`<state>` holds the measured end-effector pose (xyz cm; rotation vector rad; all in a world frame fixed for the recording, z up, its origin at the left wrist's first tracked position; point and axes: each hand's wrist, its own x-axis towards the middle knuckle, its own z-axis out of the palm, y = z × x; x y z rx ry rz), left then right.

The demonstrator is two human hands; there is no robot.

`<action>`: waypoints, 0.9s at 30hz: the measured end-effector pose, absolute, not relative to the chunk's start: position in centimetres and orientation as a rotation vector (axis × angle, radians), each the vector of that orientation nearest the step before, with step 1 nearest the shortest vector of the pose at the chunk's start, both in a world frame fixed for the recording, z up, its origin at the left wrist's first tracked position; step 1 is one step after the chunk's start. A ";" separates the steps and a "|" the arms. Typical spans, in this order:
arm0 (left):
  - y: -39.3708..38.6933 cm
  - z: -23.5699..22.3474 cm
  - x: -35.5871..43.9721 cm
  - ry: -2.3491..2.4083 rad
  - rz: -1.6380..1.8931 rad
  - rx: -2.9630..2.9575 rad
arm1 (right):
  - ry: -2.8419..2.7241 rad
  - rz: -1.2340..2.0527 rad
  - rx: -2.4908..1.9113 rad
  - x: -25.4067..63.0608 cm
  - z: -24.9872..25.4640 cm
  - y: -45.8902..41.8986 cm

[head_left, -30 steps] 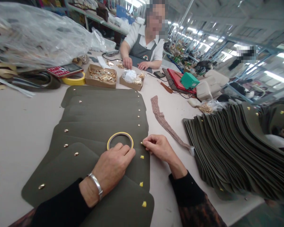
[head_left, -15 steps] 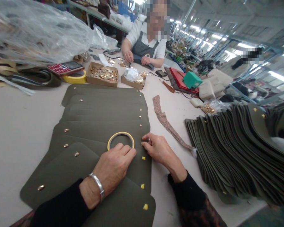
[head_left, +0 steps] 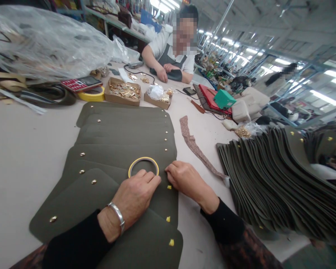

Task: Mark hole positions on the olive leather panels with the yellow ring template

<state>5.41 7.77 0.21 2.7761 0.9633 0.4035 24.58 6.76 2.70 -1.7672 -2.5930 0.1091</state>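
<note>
A roll of yellow tape (head_left: 143,160) is gripped at its near side by my left hand (head_left: 136,192), which rests over the dark green panels (head_left: 123,130). My right hand (head_left: 186,181) is at the panels' right edge, thumb and fingertips pinched together; whatever lies between them is hidden. The panels overlap in a fanned row and carry gold studs along both sides. Small yellow tape pieces (head_left: 168,219) stick to the right edge of the nearer panels, below my right hand.
A brown textured strip (head_left: 194,144) lies right of the panels, beside a big stack of green panels (head_left: 263,179). Behind stand boxes of gold hardware (head_left: 124,91) and another yellow tape roll (head_left: 92,95). A co-worker (head_left: 170,56) sits across the table.
My right hand's fingers have closed together and dipped slightly at the panel edge. My left hand keeps the tape roll in nearly the same place. The co-worker's hands have come together.
</note>
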 end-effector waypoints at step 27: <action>8.3 1.9 4.4 0.899 1.015 2.555 | -1.919 0.337 -1.276 22.8 4.3 4.1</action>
